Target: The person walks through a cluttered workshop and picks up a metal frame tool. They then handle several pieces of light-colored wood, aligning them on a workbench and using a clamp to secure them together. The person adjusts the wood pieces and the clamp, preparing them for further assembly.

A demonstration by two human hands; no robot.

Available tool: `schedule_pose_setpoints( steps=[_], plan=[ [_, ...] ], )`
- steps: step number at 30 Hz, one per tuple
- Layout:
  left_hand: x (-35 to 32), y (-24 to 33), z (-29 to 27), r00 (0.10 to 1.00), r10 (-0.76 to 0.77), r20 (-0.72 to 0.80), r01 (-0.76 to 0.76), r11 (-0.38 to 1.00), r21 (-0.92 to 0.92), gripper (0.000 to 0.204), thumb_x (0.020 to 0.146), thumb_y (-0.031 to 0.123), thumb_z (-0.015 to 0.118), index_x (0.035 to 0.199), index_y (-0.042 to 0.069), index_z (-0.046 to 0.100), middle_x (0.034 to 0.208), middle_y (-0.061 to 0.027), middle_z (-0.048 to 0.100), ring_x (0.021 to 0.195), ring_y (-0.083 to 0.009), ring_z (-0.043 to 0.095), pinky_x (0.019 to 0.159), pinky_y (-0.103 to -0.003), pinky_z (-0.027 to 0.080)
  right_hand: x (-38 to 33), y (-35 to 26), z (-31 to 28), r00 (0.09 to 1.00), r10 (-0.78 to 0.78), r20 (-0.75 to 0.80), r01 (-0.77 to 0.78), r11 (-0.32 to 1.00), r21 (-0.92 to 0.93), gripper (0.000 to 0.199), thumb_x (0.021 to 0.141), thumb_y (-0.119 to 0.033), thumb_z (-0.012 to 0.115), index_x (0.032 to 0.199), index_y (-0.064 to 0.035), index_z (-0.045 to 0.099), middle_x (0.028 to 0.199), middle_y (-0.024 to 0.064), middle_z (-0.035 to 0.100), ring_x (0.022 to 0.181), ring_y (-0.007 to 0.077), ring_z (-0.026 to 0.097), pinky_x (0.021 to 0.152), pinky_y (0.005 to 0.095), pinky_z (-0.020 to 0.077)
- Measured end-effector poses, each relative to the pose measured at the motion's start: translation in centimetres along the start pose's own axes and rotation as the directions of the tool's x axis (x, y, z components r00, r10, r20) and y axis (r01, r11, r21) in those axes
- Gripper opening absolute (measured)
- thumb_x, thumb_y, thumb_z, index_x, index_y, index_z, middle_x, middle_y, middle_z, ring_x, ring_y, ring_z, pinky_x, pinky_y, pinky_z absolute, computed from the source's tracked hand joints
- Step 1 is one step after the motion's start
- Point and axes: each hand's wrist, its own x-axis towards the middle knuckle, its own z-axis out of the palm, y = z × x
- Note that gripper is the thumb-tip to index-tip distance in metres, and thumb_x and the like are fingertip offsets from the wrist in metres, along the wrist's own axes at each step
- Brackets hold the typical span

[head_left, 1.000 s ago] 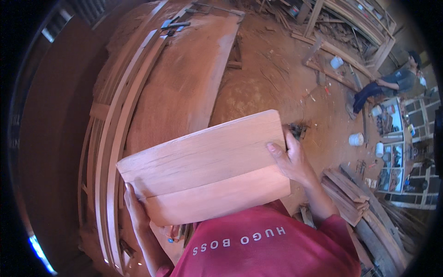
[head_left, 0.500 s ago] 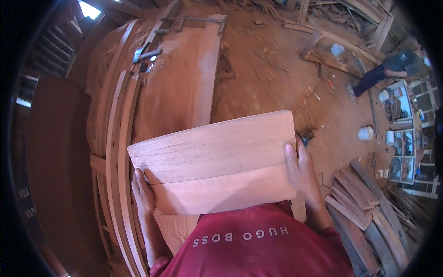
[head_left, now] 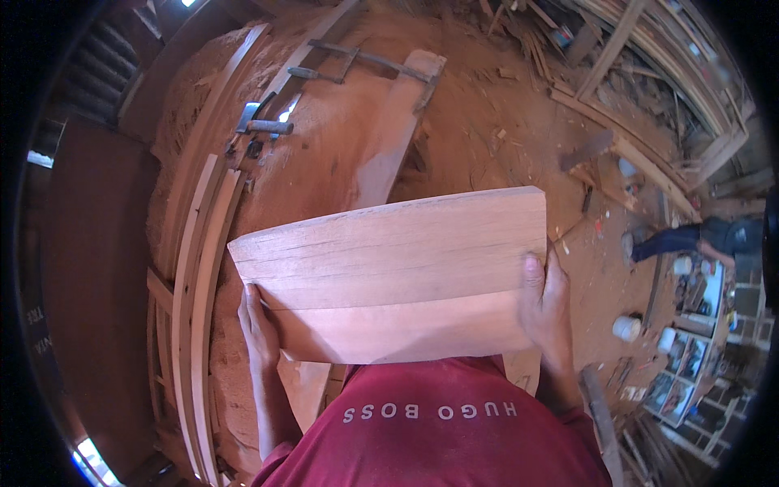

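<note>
Pale pinkish wood makes up the board [head_left: 389, 268], raised just beyond the maroon shirt [head_left: 430, 430]. The left hand [head_left: 258, 331] grips its left edge; the right hand [head_left: 548, 302] clasps its right edge. Long timber strips [head_left: 180, 341] run to its left, a handled tool [head_left: 269, 127] lies farther off, and a white bucket [head_left: 626, 327] stands rightward.

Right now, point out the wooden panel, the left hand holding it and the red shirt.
Wooden panel [head_left: 389, 274]: head view, flat face just above the seam.
Left hand [head_left: 260, 331]: head view, middle of the hand.
Red shirt [head_left: 438, 445]: head view, front below the lettering.
</note>
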Motion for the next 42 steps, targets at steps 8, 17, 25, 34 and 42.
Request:
schedule_pose_setpoints(
  steps=[8, 17, 25, 34, 42],
  plan=[
    [16.3, 3.2, 12.8, 0.975, 0.075, -0.211, -0.078, 0.997, -0.007, 0.054, 0.105, 0.033, 0.025, 0.107, -0.011, 0.057, 0.099, -0.0184, 0.064, 0.091, -0.0196, 0.057, 0.083, -0.035, 0.045, 24.5, 0.8, 3.2, 0.986, -0.080, 0.144, 0.098, 0.988, -0.122, 0.048, 0.100, -0.032, 0.044, 0.126, 0.0075, 0.048, 0.107, 0.0300, 0.062, 0.105, 0.0422, 0.060, 0.087, 0.0424, 0.0462],
    [28.5, 0.1, 26.9, 0.918, -0.205, -0.339, 0.154, 0.973, -0.171, 0.058, 0.104, 0.038, 0.029, 0.108, -0.012, 0.058, 0.097, -0.0231, 0.066, 0.093, -0.0256, 0.060, 0.083, -0.037, 0.046, 50.4, 5.5, 11.7, 0.879, -0.175, 0.444, 0.281, 0.941, -0.186, 0.058, 0.100, -0.044, 0.038, 0.127, 0.0068, 0.049, 0.112, 0.0323, 0.059, 0.110, 0.0427, 0.057, 0.093, 0.0439, 0.0449],
    [35.8, -1.2, 38.5, 0.767, -0.351, -0.536, 0.272, 0.936, -0.224, 0.062, 0.103, 0.042, 0.028, 0.099, -0.012, 0.058, 0.093, -0.0307, 0.063, 0.090, -0.0397, 0.061, 0.080, -0.046, 0.044, 67.5, 15.2, 24.2, 0.649, -0.207, 0.732, 0.370, 0.927, -0.065, 0.062, 0.099, -0.052, 0.035, 0.125, 0.0013, 0.053, 0.114, 0.0267, 0.061, 0.112, 0.0422, 0.056, 0.094, 0.0423, 0.0445],
    [42.4, -2.6, 44.8, 0.586, -0.441, -0.680, 0.419, 0.883, -0.211, 0.063, 0.102, 0.044, 0.028, 0.100, -0.012, 0.057, 0.098, -0.0336, 0.061, 0.094, -0.0445, 0.059, 0.082, -0.047, 0.044, 78.5, 22.3, 36.7, 0.523, -0.260, 0.812, 0.408, 0.912, 0.030, 0.058, 0.099, -0.050, 0.034, 0.125, -0.0025, 0.055, 0.116, 0.0239, 0.061, 0.110, 0.0425, 0.057, 0.093, 0.0440, 0.0444],
    [46.7, -2.8, 48.3, 0.512, -0.490, -0.705, 0.567, 0.810, -0.151, 0.064, 0.101, 0.047, 0.028, 0.103, -0.010, 0.057, 0.102, -0.0348, 0.060, 0.099, -0.0490, 0.056, 0.085, -0.051, 0.042, 81.5, 27.6, 40.1, 0.567, -0.370, 0.736, 0.426, 0.896, 0.122, 0.052, 0.098, -0.045, 0.037, 0.124, -0.0029, 0.055, 0.112, 0.0262, 0.061, 0.105, 0.0443, 0.057, 0.089, 0.0497, 0.0454]
  ],
)
